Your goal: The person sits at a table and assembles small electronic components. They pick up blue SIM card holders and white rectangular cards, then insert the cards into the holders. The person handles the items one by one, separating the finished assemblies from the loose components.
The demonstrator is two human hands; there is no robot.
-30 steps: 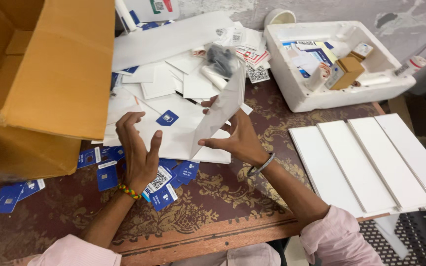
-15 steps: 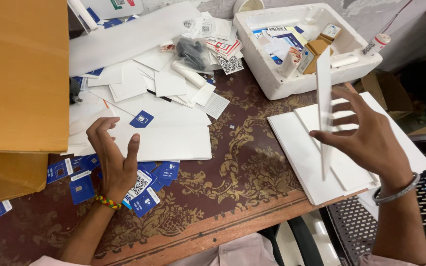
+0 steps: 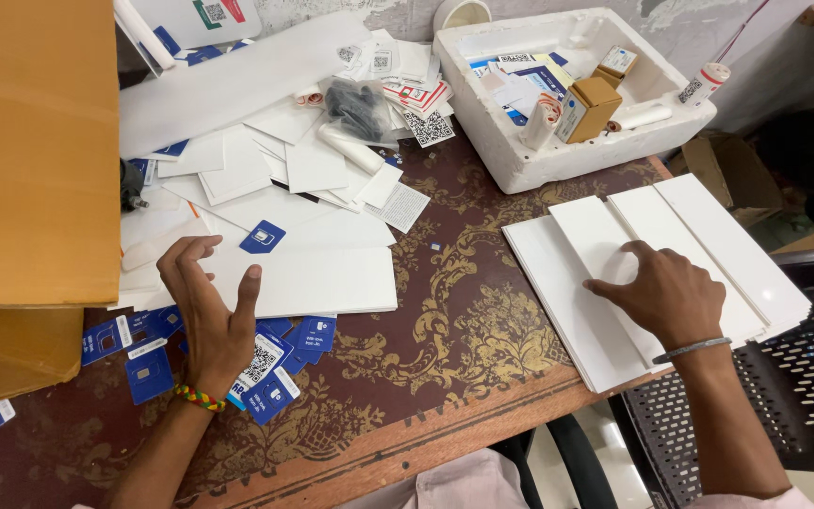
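Observation:
My right hand point(image 3: 659, 288) lies flat, fingers spread, on a row of long white panels point(image 3: 708, 236) stacked at the table's right edge. My left hand point(image 3: 211, 309) hovers with curled, parted fingers over the left end of another long white panel point(image 3: 322, 281) lying in the middle of the table. It holds nothing. Small blue cards point(image 3: 280, 363) lie scattered beneath and around that hand.
A big cardboard box point(image 3: 30, 160) fills the left side. White foam tray point(image 3: 520, 160) with small boxes and rolls stands at the back right. Loose white sheets and printed cards point(image 3: 266, 160) cover the back of the patterned brown table point(image 3: 463, 320). A black mesh chair point(image 3: 784, 396) is at right.
My right hand carried a white panel from the centre to the right and laid it on the stack, then flattened on it. My left hand stayed near the central panel.

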